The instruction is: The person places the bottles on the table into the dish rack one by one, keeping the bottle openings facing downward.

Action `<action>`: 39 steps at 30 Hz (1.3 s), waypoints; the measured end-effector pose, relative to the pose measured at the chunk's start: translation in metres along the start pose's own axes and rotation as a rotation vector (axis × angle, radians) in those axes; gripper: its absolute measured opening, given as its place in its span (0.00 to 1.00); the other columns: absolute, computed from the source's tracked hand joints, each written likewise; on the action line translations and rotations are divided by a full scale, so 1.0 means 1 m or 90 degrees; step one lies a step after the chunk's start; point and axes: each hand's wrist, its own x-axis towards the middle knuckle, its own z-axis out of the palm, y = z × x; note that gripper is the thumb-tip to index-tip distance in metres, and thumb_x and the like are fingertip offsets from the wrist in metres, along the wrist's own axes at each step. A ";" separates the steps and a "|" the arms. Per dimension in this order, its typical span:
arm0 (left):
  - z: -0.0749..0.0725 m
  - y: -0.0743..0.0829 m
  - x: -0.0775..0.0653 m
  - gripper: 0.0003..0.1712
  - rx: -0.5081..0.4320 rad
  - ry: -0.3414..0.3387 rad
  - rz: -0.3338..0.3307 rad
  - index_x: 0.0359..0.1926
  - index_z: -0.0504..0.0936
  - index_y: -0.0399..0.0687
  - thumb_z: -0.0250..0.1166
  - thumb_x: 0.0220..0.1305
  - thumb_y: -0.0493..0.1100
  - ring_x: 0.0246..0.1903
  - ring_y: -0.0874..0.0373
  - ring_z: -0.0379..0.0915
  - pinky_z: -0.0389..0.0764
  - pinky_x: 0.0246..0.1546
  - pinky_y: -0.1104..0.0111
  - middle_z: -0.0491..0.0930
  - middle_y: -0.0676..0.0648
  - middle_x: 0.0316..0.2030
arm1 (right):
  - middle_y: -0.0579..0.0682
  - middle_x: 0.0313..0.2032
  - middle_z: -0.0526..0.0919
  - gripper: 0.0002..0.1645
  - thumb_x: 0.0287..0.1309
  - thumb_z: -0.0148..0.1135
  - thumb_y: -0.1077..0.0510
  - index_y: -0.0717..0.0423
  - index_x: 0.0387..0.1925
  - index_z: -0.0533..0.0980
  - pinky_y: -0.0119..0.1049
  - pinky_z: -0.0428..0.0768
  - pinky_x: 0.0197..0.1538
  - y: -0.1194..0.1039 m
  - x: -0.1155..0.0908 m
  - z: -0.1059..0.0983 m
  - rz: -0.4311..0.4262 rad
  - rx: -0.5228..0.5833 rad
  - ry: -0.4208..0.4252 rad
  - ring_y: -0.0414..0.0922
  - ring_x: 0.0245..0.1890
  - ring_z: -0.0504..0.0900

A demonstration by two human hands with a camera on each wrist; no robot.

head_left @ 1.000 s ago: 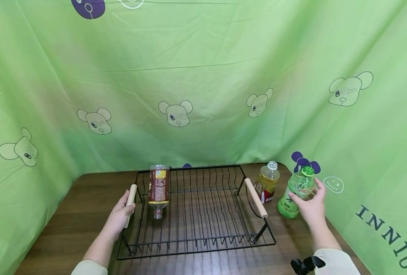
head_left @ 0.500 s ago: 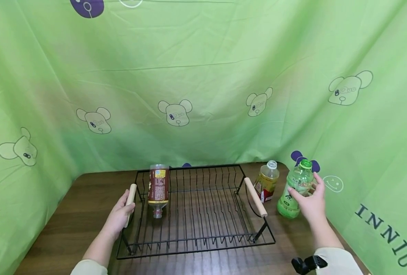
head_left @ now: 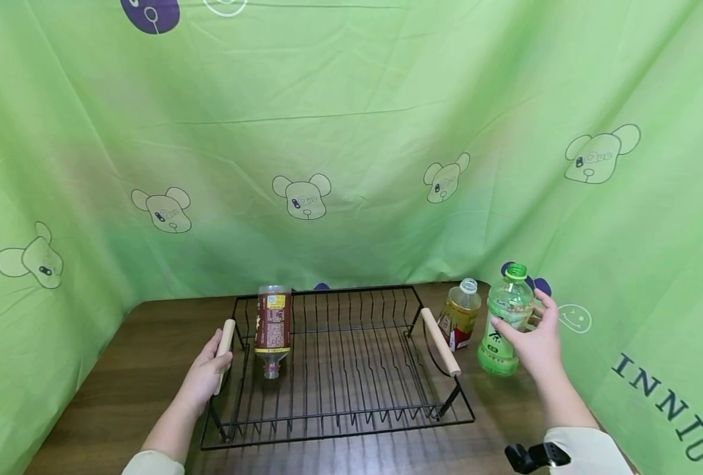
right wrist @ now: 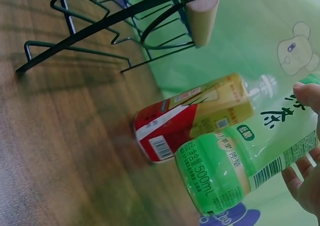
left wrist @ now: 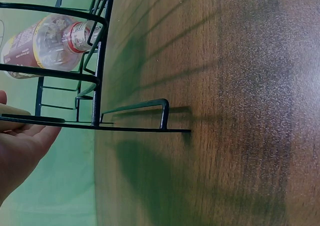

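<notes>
My left hand [head_left: 204,375] grips the left wooden handle [head_left: 225,343] of a black wire dish rack [head_left: 328,435]; the fingers' far side is hidden. With thumb and fingers spread round its upper body, my right hand [head_left: 538,343] holds a green plastic tea bottle [head_left: 502,330] right of the rack. That bottle stands nearly upright and has a green neck ring; whether its base touches the table I cannot tell. A brown-labelled clear bottle [head_left: 273,323] lies neck down across the rack's left end, its red-ringed neck showing in the left wrist view.
Between the rack and the green bottle stands a yellow and red labelled bottle [head_left: 461,316], close behind the right wooden handle [head_left: 440,342]. The wooden table [head_left: 108,382] ends at a green curtain [head_left: 351,132] at the back and sides.
My right hand has tipped the green bottle's top leftward and up, from leaning right to nearly upright. The left hand, the rack and the other bottles stay put.
</notes>
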 end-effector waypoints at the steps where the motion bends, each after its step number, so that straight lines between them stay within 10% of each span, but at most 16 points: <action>1: 0.000 0.000 0.000 0.39 0.000 0.000 0.000 0.76 0.31 0.34 0.43 0.74 0.34 0.75 0.33 0.33 0.44 0.73 0.43 0.30 0.31 0.76 | 0.65 0.68 0.62 0.60 0.54 0.72 0.55 0.49 0.76 0.41 0.47 0.73 0.53 -0.002 0.000 0.000 -0.003 -0.005 0.000 0.51 0.55 0.68; 10: 0.000 0.000 0.000 0.39 -0.004 0.001 0.000 0.76 0.32 0.34 0.43 0.74 0.34 0.75 0.33 0.32 0.45 0.73 0.44 0.30 0.31 0.76 | 0.59 0.61 0.68 0.57 0.51 0.73 0.56 0.53 0.75 0.49 0.25 0.69 0.43 -0.017 -0.001 0.000 -0.063 -0.018 0.008 0.27 0.41 0.65; 27: 0.001 0.001 -0.001 0.38 -0.002 0.011 0.000 0.76 0.33 0.33 0.43 0.74 0.34 0.75 0.33 0.32 0.43 0.73 0.43 0.31 0.31 0.76 | 0.70 0.62 0.66 0.56 0.52 0.72 0.58 0.58 0.75 0.49 0.35 0.71 0.48 -0.062 0.000 0.008 -0.184 -0.041 -0.109 0.56 0.53 0.69; 33: 0.001 -0.001 0.000 0.39 0.004 0.007 -0.002 0.76 0.32 0.35 0.43 0.74 0.35 0.74 0.32 0.34 0.44 0.73 0.42 0.31 0.31 0.76 | 0.67 0.61 0.69 0.57 0.51 0.73 0.59 0.56 0.76 0.50 0.20 0.73 0.39 -0.080 -0.003 0.018 -0.204 -0.041 -0.144 0.52 0.51 0.71; 39: 0.001 0.001 -0.001 0.39 0.006 0.008 -0.005 0.76 0.33 0.35 0.43 0.74 0.35 0.75 0.32 0.32 0.43 0.72 0.41 0.31 0.31 0.76 | 0.64 0.60 0.67 0.57 0.50 0.74 0.59 0.51 0.76 0.51 0.26 0.77 0.40 -0.092 -0.003 0.030 -0.211 -0.024 -0.175 0.50 0.48 0.72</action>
